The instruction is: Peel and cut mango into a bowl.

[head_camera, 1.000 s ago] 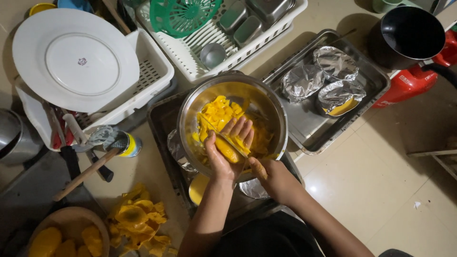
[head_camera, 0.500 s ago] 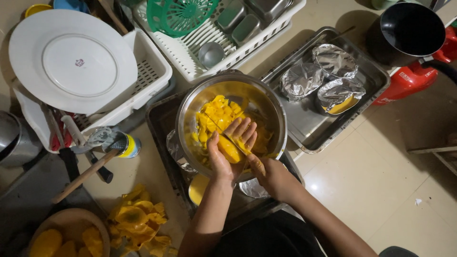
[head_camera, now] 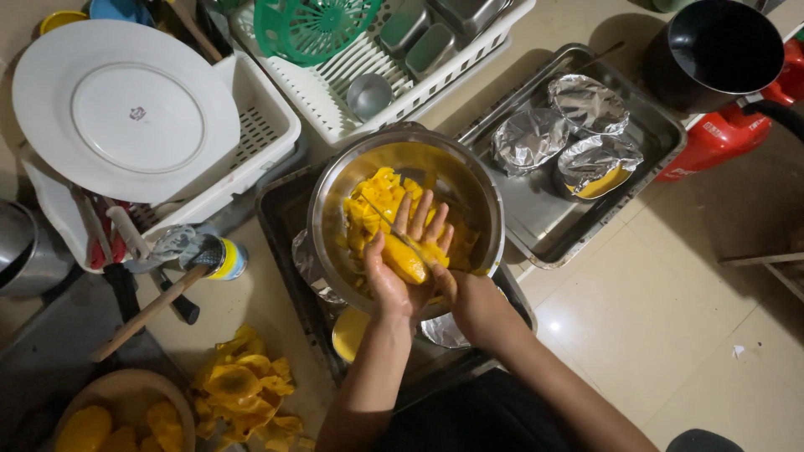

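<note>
A round steel bowl (head_camera: 331, 188) sits in front of me with several yellow mango pieces (head_camera: 374, 197) inside. Over the bowl, my left hand (head_camera: 400, 269) cups a peeled mango (head_camera: 408, 258), fingers spread upward. My right hand (head_camera: 467, 299) grips a knife (head_camera: 394, 230) whose thin blade lies across the mango, pointing up and left. The bowl rests on a dark tray (head_camera: 280, 218).
A steel tray (head_camera: 544, 226) with three foil-wrapped bundles (head_camera: 590, 105) lies to the right. A white plate (head_camera: 126, 109) sits on a white basket at left. Mango peels (head_camera: 239, 385) lie at lower left beside a wooden bowl (head_camera: 126, 393). A black pot (head_camera: 720, 50) stands at upper right.
The knife blade has slid further up and left across the mango in my left hand. Both hands stay over the bowl.
</note>
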